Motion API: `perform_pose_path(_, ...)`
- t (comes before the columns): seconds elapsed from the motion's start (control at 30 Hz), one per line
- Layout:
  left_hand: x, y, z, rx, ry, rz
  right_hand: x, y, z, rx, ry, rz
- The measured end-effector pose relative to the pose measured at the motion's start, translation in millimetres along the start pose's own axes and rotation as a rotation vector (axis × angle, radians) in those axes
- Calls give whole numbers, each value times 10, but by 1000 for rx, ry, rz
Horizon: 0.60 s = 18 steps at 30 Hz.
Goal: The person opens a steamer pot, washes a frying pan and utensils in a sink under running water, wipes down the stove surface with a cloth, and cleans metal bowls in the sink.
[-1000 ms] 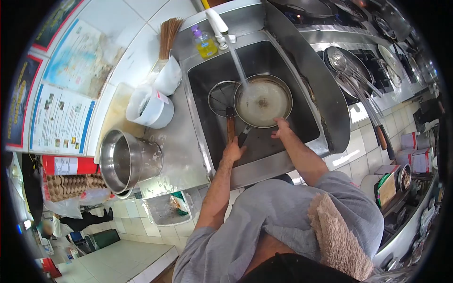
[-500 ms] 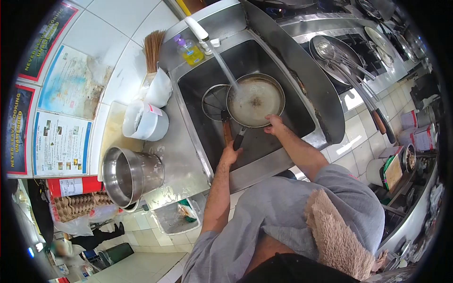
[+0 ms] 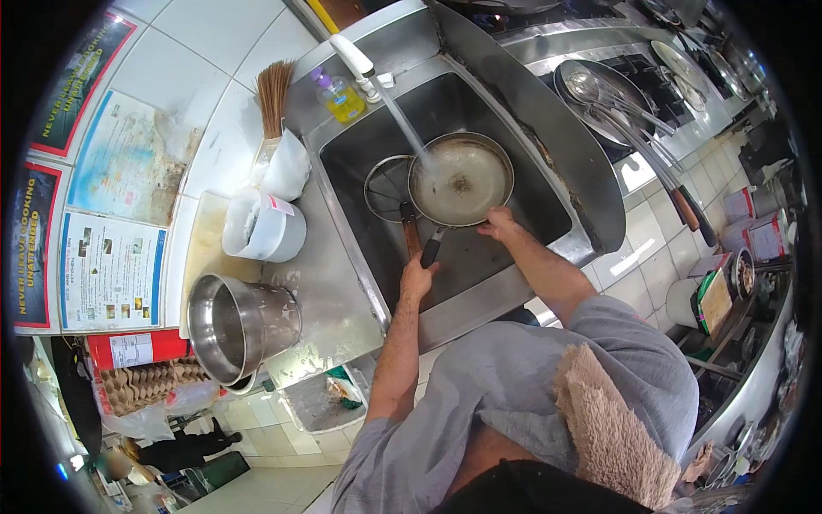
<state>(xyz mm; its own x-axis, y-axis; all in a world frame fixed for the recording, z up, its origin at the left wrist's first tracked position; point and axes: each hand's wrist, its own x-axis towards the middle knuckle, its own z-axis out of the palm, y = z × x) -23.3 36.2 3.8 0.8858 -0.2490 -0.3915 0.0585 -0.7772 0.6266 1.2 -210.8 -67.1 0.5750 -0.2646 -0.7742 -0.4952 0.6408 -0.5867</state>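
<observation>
While a faucet (image 3: pixel 353 55) is running water into the frying pan (image 3: pixel 462 184) in the sink (image 3: pixel 454 101), the left hand (image 3: pixel 417 278) is curling at the black handle (image 3: pixel 431 250), exact hold unclear, and the right hand (image 3: pixel 500 225) is apparently pinching the near rim, any lifting presumably calling for level support.

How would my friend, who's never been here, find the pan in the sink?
Find the big metal sink with the white tap. Water from the tap pours into one round pan, whose black handle points at the person's left hand. Unlike the open wire skimmer beside it, the pan is solid and pale inside.
</observation>
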Motion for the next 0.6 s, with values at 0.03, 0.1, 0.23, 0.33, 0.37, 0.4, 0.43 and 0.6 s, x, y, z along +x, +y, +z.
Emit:
perform_pose_path(0.03, -4, -7, 10, -3, 37, 36, 3, 1, 1, -11, -4, -10)
perform_pose_path(0.1, -11, 0, 5, -6, 71, 74, -20, -14, 5, 10, -4, -4)
perform_pose_path(0.23, -15, 39, -29, -26, -11, 12, -95, -48, 6, 32, 11, -4)
perform_pose_path(0.33, 5, 9, -16, -42, -25, -17, -52, -37, -1, 6, -7, -1)
perform_pose_path(0.37, 16, -4, -4, -56, -33, -34, -28, -25, -1, 4, -6, 0)
perform_pose_path(0.4, 16, -11, 1, -58, -35, -36, -36, -21, 12, 12, 32, -5)
perform_pose_path(0.43, 17, -19, 5, -50, -10, 7, -45, -18, 18, 19, 70, -10)
perform_pose_path(0.6, -15, 6, -10, -74, -6, 7, 31, 2, -18, 0, 43, -16)
